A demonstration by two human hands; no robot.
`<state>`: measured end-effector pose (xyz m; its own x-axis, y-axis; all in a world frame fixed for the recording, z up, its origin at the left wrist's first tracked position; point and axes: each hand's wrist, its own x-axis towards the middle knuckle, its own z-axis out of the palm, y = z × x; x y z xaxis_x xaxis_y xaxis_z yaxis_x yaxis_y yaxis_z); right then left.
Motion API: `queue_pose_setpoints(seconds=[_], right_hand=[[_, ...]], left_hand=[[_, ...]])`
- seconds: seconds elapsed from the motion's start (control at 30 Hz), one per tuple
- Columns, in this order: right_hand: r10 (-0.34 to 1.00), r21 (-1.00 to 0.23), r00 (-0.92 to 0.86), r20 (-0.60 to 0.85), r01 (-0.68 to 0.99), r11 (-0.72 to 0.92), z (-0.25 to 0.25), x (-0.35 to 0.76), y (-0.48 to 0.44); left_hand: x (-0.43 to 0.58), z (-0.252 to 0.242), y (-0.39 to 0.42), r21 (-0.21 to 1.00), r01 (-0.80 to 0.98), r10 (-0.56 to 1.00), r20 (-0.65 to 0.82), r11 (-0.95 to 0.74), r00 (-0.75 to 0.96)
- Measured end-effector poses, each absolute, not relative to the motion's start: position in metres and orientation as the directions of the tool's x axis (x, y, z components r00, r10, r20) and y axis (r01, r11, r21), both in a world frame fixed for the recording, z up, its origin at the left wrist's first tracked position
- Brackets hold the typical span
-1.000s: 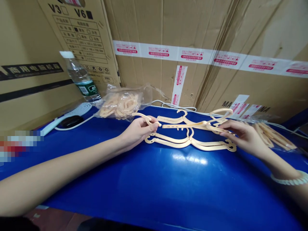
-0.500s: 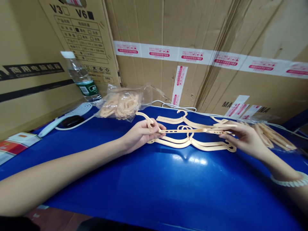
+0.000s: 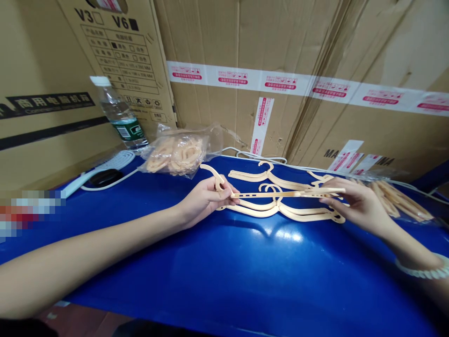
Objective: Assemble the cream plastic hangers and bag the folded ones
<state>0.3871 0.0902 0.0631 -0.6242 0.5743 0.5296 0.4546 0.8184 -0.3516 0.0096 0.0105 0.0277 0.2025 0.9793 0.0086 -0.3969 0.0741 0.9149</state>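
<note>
Between my hands a beige plastic folding hanger (image 3: 261, 194) is held level and seen edge-on, with a row of slots along its edge. My left hand (image 3: 203, 199) pinches its left end, and a curved hook-like part (image 3: 211, 172) rises from there. My right hand (image 3: 366, 206) grips the other end between thumb and fingers. Just below and behind it, a beige hanger (image 3: 307, 216) lies on the blue table (image 3: 224, 276). Farther back lies another hanger (image 3: 252, 176), partly hidden on its right by my right hand.
A clear bag of beige parts (image 3: 182, 152) lies back left, beside a water bottle (image 3: 124, 117). More beige pieces in plastic (image 3: 400, 199) lie at right. A white cable (image 3: 252, 153) runs along the cardboard wall (image 3: 217, 37). A white-handled object (image 3: 75, 183) lies at left.
The held hanger has dropped very slightly and its right part has tilted a little. Both hands keep their grip in nearly the same place.
</note>
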Motion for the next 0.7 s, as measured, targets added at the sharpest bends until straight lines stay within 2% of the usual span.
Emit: queue_pose_setpoints(seconds=[0.2, 0.5, 0.7], right_hand=[[0.568, -0.336, -0.654, 0.5, 0.458, 0.823, 0.064, 0.38, 0.083], [0.616, -0.362, -0.645, 0.452, 0.499, 0.788, 0.064, 0.377, 0.074], [0.691, -0.495, -0.609, 0.39, 0.494, 0.715, 0.07, 0.372, 0.067]], left_hand=[[0.012, 0.026, 0.007, 0.932, -0.362, 0.999, 0.024, -0.006, 0.043], [0.011, 0.022, 0.005, 0.956, -0.255, 0.989, 0.132, -0.143, -0.062], [0.013, 0.02, 0.008, 0.94, -0.312, 0.988, 0.105, -0.135, -0.112]])
